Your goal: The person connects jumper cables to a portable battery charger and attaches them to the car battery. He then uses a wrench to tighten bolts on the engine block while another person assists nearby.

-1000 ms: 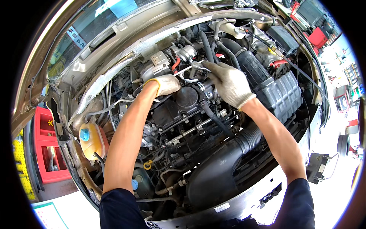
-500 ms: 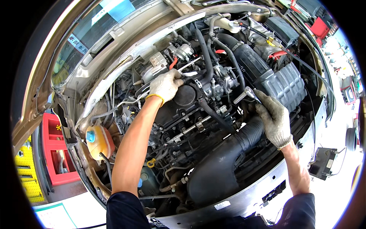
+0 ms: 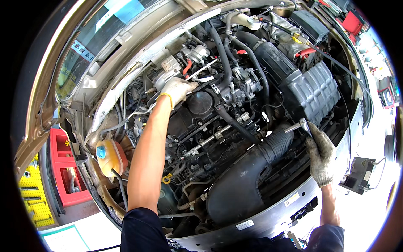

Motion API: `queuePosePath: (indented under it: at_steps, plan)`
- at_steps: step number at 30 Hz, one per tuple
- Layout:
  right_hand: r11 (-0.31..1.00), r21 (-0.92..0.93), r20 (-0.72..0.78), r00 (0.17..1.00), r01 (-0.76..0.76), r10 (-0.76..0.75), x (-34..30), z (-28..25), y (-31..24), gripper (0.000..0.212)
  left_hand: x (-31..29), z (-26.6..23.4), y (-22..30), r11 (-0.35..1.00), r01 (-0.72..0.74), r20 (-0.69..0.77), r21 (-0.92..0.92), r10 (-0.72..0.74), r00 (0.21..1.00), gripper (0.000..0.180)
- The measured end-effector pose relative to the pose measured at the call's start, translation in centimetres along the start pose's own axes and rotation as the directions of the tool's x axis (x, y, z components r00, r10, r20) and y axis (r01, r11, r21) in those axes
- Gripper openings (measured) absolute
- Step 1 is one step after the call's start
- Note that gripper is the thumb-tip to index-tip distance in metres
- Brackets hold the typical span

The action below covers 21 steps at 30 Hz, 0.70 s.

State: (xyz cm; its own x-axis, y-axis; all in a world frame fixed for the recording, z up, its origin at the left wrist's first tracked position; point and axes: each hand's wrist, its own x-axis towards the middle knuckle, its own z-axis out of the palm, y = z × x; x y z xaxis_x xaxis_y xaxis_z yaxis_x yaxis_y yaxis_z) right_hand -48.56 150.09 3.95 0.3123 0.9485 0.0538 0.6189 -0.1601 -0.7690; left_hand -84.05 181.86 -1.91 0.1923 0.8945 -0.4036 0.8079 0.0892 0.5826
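In a pale knit glove, my left hand (image 3: pixel 176 91) is at the back of the engine, beside the round black cover (image 3: pixel 199 103). Its fingers are bent together, and whatever they grip is hidden behind them. Close to its fingertips lie a thin metal rod (image 3: pixel 202 69) and a short white piece (image 3: pixel 205 79). My gloved right hand (image 3: pixel 322 157) is closed around a ratchet wrench (image 3: pixel 304 124), whose socket end points left. The wrench hangs above the front right of the engine bay, between the ribbed black air duct (image 3: pixel 275 145) and the grey air filter box (image 3: pixel 312 90).
An amber coolant tank (image 3: pixel 111 157) with a blue cap sits at the left, and a yellow dipstick ring (image 3: pixel 167 178) nearer the front. The metal front crossmember (image 3: pixel 268 220) edges the bay. Outside stand a red tray (image 3: pixel 69 168) and a dark battery (image 3: pixel 357 174).
My right hand has drawn the ratchet wrench right and toward me, away from the engine's middle. My left hand has shifted slightly left, staying at the back of the engine.
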Motion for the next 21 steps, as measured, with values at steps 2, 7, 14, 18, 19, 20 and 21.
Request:
queuePosePath:
  at_steps: [2, 7, 14, 18, 19, 20, 21]
  plan:
    - [1.0, -0.029, -0.014, 1.0, -0.007, 0.007, -0.4, -0.3, 0.3, 0.04, -0.5, -0.7, 2.4, 0.983, 0.06, 0.011, 0.175, -0.063, 0.998, 0.042]
    - [0.999, -0.045, -0.01, 1.0, -0.028, 0.028, -1.1, -0.2, 0.3, 0.039, 0.1, -0.9, 2.5, 0.925, 0.022, 0.076, 0.379, -0.055, 0.996, 0.042]
    - [0.979, -0.199, -0.111, 0.992, 0.035, -0.059, -3.1, -1.3, 2.2, 0.037, -5.9, -3.8, -2.9, 0.928, -0.222, -0.195, 0.3, 0.288, 0.938, 0.033]
    - [0.967, -0.228, -0.162, 0.974, 0.118, -0.157, -3.3, -0.5, 2.5, 0.036, -6.2, -2.5, -4.8, 0.906, -0.207, -0.026, 0.369, 0.233, 0.972, 0.045]
    - [0.972, -0.217, -0.159, 0.979, 0.092, -0.128, -3.3, -0.5, 2.4, 0.036, -5.7, -2.0, -4.9, 0.924, -0.195, -0.034, 0.327, 0.218, 0.975, 0.044]
    - [0.976, -0.205, -0.157, 0.983, 0.066, -0.099, -3.4, -0.5, 2.2, 0.036, -5.4, -1.8, -5.0, 0.954, -0.153, -0.029, 0.259, 0.166, 0.986, 0.042]
    - [0.98, -0.193, -0.156, 0.985, 0.038, -0.069, -3.4, -0.5, 2.2, 0.036, -5.2, -1.8, -5.0, 0.976, -0.109, -0.019, 0.19, 0.115, 0.993, 0.041]
